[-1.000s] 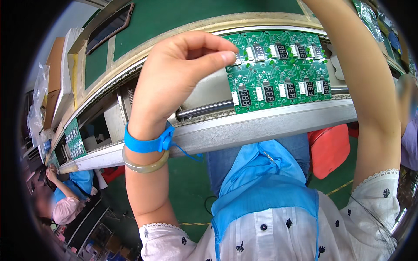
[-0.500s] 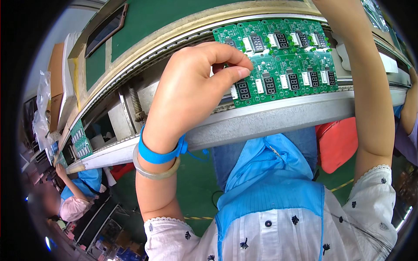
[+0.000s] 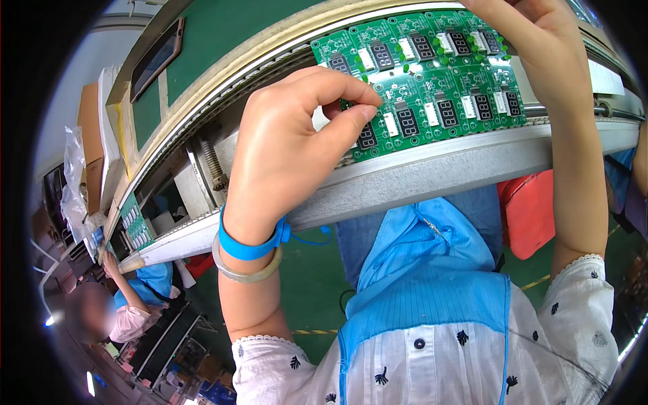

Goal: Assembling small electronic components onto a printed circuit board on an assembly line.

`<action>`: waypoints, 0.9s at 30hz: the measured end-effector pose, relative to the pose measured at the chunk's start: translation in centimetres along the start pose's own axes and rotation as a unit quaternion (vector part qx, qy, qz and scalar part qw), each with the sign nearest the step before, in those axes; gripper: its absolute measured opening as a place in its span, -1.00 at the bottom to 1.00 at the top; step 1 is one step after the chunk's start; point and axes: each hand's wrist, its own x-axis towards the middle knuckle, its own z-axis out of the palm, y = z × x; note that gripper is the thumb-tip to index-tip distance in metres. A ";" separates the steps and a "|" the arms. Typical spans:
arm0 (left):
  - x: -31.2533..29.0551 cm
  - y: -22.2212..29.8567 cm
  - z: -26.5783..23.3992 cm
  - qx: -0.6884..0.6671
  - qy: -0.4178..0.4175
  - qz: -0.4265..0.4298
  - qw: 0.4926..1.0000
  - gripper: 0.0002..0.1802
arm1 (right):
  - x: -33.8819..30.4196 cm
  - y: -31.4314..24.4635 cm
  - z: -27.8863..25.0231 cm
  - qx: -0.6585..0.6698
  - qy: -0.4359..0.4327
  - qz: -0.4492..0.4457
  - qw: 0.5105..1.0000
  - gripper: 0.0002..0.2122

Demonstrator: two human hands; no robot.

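A panel of joined green circuit boards lies across the conveyor rails in front of me. Black digit displays and white connectors sit on it in two rows, with green LEDs standing mostly along the far row. Over the panel's left end is my left hand, thumb and forefinger pinched together close to the board; whatever is between them is too small or hidden. A blue strap and a pale bangle circle that wrist. My right hand hovers above the panel's far right corner, its fingertips cut off by the upper edge.
The metal front rail runs between me and the panel. Another circuit panel lies farther left on the line, near a co-worker. A phone rests on the green surface at the back left. A red seat is below the rail.
My right hand has come lower into view, nearer the panel's far right corner. My left hand keeps its pinch over the left end. The whole view has shifted slightly.
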 end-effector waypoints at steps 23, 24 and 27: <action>0.5 0.0 0.9 0.076 0.027 0.073 0.994 -0.74 | 0.1 1.6 -1.1 -0.006 0.023 -0.024 0.999 -0.82; 0.6 0.1 0.9 0.074 0.026 0.077 0.994 -0.74 | 0.1 1.5 -1.4 -0.005 0.026 -0.025 0.999 -0.82; 0.4 -0.1 1.1 0.070 0.027 0.074 0.994 -0.74 | 1.0 5.1 -0.3 0.274 -0.051 -0.074 0.957 -0.82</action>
